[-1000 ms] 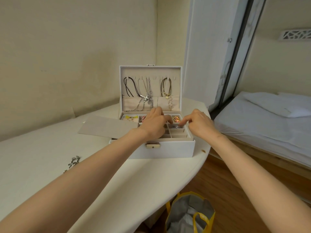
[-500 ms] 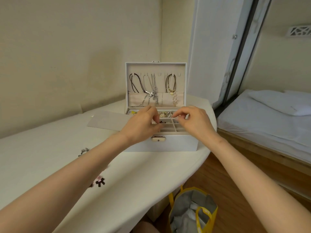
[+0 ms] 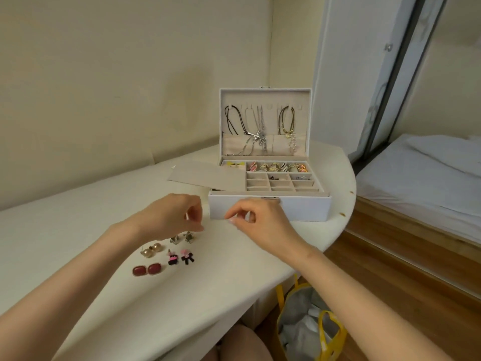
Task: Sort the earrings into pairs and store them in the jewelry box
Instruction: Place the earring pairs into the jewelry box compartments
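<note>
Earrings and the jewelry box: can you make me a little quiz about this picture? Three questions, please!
1. True or false: the jewelry box is shut.
2. How many pairs lie on the table in front of the box?
3. Which pair lies nearest the person? A) pearl earrings B) dark red earrings C) silver earrings

Key: 1 false, it is open. 2 four. 3 B.
</note>
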{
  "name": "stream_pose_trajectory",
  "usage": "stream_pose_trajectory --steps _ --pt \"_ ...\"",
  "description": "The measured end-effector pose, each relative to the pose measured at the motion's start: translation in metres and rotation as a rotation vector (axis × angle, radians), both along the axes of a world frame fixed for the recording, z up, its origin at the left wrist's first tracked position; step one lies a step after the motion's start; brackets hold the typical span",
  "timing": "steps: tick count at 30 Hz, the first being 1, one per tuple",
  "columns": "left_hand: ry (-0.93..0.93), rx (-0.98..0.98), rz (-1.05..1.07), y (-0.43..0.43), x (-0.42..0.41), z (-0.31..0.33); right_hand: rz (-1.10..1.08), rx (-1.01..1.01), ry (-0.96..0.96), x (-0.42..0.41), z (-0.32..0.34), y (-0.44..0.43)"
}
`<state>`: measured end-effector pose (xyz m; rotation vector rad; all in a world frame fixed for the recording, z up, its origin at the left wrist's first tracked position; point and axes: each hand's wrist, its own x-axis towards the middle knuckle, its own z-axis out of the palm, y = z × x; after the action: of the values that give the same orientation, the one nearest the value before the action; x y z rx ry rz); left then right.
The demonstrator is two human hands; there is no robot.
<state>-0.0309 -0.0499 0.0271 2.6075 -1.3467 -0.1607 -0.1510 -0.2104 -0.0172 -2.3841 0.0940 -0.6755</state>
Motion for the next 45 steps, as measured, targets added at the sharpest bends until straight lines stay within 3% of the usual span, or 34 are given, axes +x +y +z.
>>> stream_pose_trajectory --steps 4,12,17,25,34,45 --pt "0.097 0.188 0.095 0.011 0.014 -0.001 0.062 -0.04 0.118 0.017 -0.01 0.023" --pt "0.078 0.277 0.128 0.015 0.023 -0.005 0.077 -0.088 0.257 0.042 -0.005 0.054" --pt "0.068 0.222 0.13 0.013 0.023 -0.008 0.068 -0.042 0.217 0.043 -0.008 0.052" --pt "0.197 0.092 0.091 0.011 0.016 -0.001 0.097 0.331 0.183 0.035 -0.007 0.038" --pt "0.249 -0.028 -0.013 0.007 0.007 0.002 0.118 0.518 0.154 0.023 -0.008 0.025" --pt "0.077 -0.071 -0.13 -0.003 0.002 -0.018 0.127 0.637 0.152 0.014 -0.016 0.012"
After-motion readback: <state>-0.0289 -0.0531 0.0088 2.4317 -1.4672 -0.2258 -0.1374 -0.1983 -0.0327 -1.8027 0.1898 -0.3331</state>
